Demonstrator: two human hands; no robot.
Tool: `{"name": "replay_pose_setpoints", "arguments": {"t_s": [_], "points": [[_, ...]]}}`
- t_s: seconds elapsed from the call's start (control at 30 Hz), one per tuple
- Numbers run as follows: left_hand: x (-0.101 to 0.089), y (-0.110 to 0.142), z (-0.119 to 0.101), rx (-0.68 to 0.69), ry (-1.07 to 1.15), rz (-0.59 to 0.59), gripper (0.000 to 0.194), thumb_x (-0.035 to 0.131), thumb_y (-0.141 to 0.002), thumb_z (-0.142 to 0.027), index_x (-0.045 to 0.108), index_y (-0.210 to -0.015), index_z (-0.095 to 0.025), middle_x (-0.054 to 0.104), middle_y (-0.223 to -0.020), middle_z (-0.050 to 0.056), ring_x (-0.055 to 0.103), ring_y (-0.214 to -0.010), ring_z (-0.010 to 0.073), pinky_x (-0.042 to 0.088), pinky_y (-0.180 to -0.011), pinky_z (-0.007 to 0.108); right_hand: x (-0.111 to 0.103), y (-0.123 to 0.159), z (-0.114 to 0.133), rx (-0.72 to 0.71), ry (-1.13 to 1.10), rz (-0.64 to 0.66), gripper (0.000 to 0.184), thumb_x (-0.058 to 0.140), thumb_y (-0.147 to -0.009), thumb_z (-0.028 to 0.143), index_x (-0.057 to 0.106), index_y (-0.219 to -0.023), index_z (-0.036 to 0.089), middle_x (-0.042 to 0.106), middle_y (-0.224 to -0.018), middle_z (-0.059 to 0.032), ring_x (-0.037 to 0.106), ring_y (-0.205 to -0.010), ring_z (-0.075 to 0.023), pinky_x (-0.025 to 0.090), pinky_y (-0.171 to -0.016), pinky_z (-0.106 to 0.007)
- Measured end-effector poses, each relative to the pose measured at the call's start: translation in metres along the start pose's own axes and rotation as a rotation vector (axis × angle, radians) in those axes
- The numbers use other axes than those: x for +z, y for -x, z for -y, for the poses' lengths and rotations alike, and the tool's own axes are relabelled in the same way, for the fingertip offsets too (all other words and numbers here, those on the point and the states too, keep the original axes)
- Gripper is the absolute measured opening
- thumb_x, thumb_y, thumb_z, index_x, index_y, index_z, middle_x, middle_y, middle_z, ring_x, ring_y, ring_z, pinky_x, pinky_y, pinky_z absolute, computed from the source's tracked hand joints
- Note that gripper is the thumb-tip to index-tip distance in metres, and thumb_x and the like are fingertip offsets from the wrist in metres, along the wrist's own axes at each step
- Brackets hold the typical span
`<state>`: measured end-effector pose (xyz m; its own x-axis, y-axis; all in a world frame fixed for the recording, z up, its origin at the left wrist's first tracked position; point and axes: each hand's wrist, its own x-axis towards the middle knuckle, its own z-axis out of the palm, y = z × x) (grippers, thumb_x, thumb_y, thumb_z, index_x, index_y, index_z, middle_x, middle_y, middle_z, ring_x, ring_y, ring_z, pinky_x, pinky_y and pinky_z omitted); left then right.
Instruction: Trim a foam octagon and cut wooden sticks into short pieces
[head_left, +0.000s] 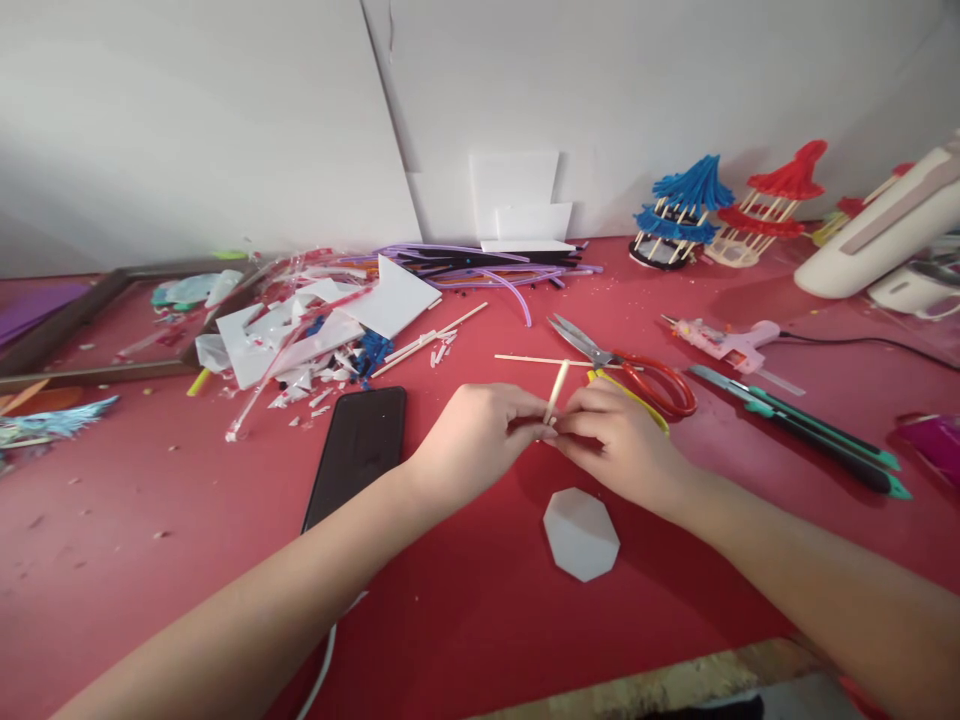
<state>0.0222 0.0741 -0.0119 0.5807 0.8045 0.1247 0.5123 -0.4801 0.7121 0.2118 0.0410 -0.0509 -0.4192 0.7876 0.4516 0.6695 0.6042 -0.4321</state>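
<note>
My left hand [480, 440] and my right hand [616, 440] meet over the red table, fingertips pinched together around a short pale wooden stick [557, 390]. The stick stands up at a slight tilt between them; its lower end is hidden by the fingers. Just below the hands a white octagonal piece [582, 534] lies flat. Scissors with red handles [656, 385] lie behind my right hand, next to a yellow-handled tool [637, 400] partly covered by that hand. One long thin stick [529, 358] rests beyond the fingers.
A black phone [358, 450] lies left of my hands. Scraps [300, 330] and purple pipe cleaners [510, 285] are heaped behind. To the right are a pink glue gun [731, 342], a utility knife [799, 425], and blue [679, 210] and red [776, 210] model towers.
</note>
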Motion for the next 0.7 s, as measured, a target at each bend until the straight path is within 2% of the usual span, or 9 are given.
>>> {"name": "replay_pose_setpoints", "arguments": {"t_s": [0.1, 0.37, 0.7], "points": [[-0.0001, 0.0004, -0.0006, 0.040, -0.063, -0.005, 0.015, 0.066, -0.080, -0.009, 0.076, -0.084, -0.020, 0.076, -0.082, -0.001, 0.069, -0.074, 0.0141, 0.049, -0.068, 0.022, -0.0009, -0.0014, 0.0008, 0.015, -0.009, 0.030, 0.013, 0.063, -0.088, 0.018, 0.071, -0.079, 0.016, 0.066, -0.077, -0.0042, 0.051, -0.073, -0.0155, 0.043, -0.068, -0.031], [-0.0051, 0.0026, -0.0060, -0.029, -0.077, 0.022, 0.018, 0.062, -0.081, -0.012, 0.077, -0.085, -0.023, 0.078, -0.086, 0.000, 0.072, -0.079, 0.0179, 0.051, -0.070, 0.024, -0.0015, -0.0018, 0.0008, 0.046, -0.054, 0.081, 0.013, 0.057, -0.091, 0.020, 0.069, -0.085, 0.020, 0.065, -0.080, -0.0039, 0.053, -0.075, -0.0172, 0.046, -0.069, -0.033], [-0.0019, 0.0035, -0.0019, -0.111, -0.016, 0.023, 0.012, 0.065, -0.080, -0.019, 0.077, -0.082, -0.021, 0.076, -0.079, 0.000, 0.068, -0.070, 0.0158, 0.048, -0.066, 0.023, 0.0007, -0.0006, 0.0006, 0.006, -0.043, 0.050, 0.014, 0.058, -0.090, 0.019, 0.070, -0.083, 0.019, 0.065, -0.078, -0.0042, 0.052, -0.074, -0.0172, 0.045, -0.069, -0.032]]}}
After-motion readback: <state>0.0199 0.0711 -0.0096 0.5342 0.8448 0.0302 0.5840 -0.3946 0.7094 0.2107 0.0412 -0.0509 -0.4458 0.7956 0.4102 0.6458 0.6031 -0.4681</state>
